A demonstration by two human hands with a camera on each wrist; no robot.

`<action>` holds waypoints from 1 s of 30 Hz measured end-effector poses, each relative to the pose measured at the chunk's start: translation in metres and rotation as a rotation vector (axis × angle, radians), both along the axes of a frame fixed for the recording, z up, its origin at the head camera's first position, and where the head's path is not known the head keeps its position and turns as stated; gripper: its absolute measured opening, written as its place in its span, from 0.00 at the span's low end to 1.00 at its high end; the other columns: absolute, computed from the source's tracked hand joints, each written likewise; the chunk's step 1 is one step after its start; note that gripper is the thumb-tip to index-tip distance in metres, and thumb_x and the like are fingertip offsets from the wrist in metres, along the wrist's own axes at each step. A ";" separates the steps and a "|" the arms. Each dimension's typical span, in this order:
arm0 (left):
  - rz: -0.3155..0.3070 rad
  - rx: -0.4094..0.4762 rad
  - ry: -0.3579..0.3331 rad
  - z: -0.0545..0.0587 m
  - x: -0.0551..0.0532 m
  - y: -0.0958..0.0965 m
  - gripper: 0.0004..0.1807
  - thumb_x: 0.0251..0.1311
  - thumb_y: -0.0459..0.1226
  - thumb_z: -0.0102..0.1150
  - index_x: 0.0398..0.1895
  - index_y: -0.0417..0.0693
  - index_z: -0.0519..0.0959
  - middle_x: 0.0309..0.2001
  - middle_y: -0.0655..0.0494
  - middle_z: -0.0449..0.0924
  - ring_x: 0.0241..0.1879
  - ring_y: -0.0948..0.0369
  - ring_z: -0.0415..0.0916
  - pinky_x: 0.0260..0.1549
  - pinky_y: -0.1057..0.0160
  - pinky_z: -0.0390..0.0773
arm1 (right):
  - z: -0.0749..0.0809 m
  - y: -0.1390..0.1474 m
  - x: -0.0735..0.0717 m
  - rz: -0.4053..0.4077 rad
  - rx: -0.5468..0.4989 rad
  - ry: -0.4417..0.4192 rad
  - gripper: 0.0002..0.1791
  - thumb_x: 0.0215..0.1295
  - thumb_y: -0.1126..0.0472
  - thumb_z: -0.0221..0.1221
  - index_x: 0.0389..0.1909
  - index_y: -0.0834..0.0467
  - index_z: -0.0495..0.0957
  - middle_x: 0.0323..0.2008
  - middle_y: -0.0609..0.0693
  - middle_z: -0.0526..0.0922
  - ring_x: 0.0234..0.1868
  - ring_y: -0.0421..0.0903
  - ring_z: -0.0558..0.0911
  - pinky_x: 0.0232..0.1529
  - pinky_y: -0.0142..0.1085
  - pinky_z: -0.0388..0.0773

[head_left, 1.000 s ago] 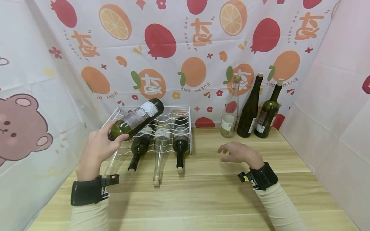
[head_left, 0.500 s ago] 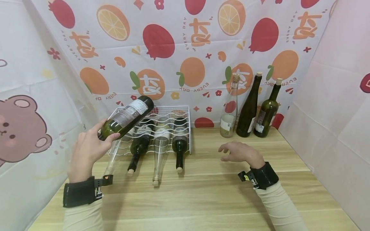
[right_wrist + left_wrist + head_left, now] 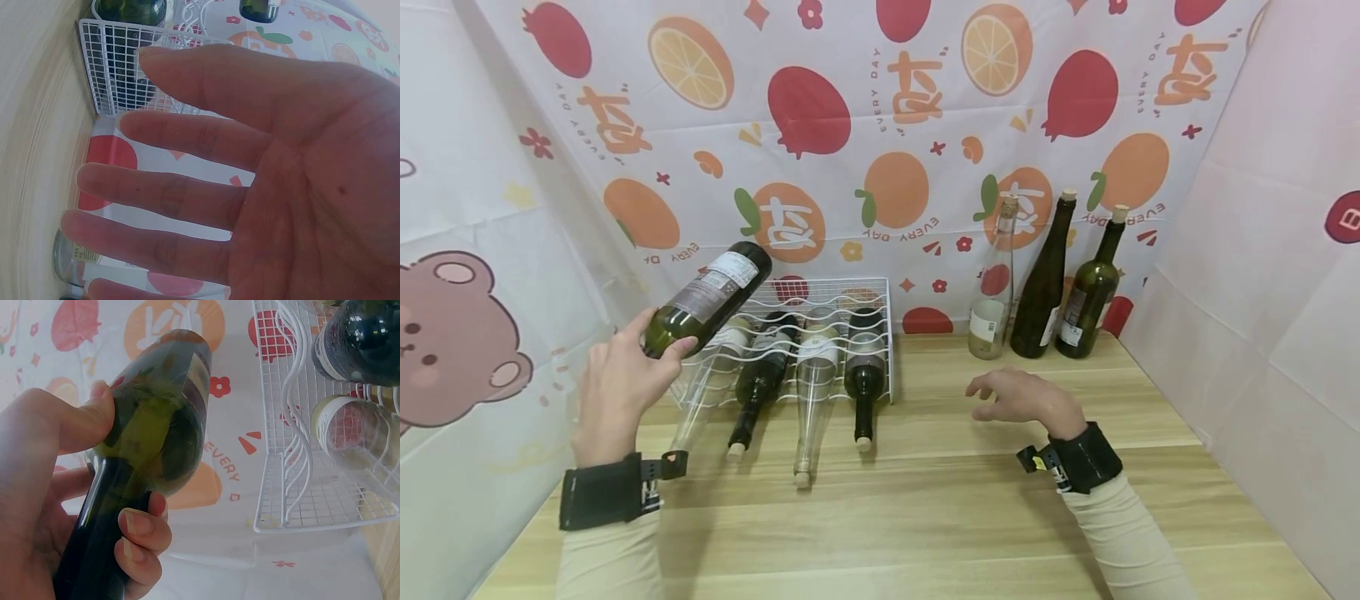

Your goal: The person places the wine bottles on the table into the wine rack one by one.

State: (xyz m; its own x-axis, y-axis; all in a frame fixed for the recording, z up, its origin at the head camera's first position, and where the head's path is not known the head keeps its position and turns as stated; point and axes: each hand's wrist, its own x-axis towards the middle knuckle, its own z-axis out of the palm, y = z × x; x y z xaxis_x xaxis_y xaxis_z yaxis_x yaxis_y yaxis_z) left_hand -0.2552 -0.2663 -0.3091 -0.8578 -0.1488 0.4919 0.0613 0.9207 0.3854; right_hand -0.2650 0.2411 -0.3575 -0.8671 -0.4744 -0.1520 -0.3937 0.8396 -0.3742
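Note:
My left hand (image 3: 625, 379) grips a dark green wine bottle (image 3: 711, 296) round its neck and shoulder, base pointing up and to the right, above the left side of a white wire rack (image 3: 889, 342). In the left wrist view the thumb lies along the shoulder of the green wine bottle (image 3: 162, 425) and the fingers curl round its neck. My right hand (image 3: 1018, 398) hovers over the table to the right of the rack, fingers relaxed and holding nothing. The right wrist view shows its palm (image 3: 300, 187) with the fingers spread apart.
In the rack lie a clear bottle (image 3: 700, 400), a dark bottle (image 3: 760, 383), another clear bottle (image 3: 812, 400) and a dark green bottle (image 3: 865, 383), necks toward me. A clear bottle (image 3: 988, 325) and two dark ones (image 3: 1037, 308) stand corked at the back right.
My left hand has moved left with the wine bottle, bringing it from over the rack's middle to its left side and uncovering more of the rack. My right hand has stayed in place.

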 end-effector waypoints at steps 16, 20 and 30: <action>0.024 0.018 0.005 -0.005 -0.014 -0.010 0.40 0.60 0.58 0.60 0.68 0.42 0.69 0.36 0.28 0.79 0.26 0.41 0.72 0.16 0.57 0.62 | 0.000 0.003 -0.002 -0.007 -0.016 -0.018 0.18 0.65 0.55 0.63 0.55 0.53 0.80 0.51 0.56 0.83 0.48 0.50 0.83 0.44 0.44 0.79; 0.030 0.024 0.000 -0.007 -0.017 -0.010 0.40 0.59 0.58 0.61 0.67 0.40 0.70 0.38 0.27 0.79 0.27 0.41 0.73 0.17 0.57 0.63 | 0.001 0.003 -0.001 -0.015 -0.021 -0.020 0.18 0.65 0.55 0.63 0.55 0.53 0.80 0.51 0.56 0.83 0.48 0.51 0.82 0.45 0.45 0.79; 0.078 0.064 -0.001 -0.013 -0.025 -0.009 0.37 0.60 0.55 0.61 0.63 0.36 0.72 0.40 0.26 0.78 0.30 0.37 0.74 0.18 0.54 0.63 | 0.002 0.003 -0.001 -0.015 -0.025 -0.030 0.18 0.66 0.55 0.63 0.56 0.53 0.80 0.52 0.57 0.83 0.50 0.52 0.82 0.46 0.46 0.79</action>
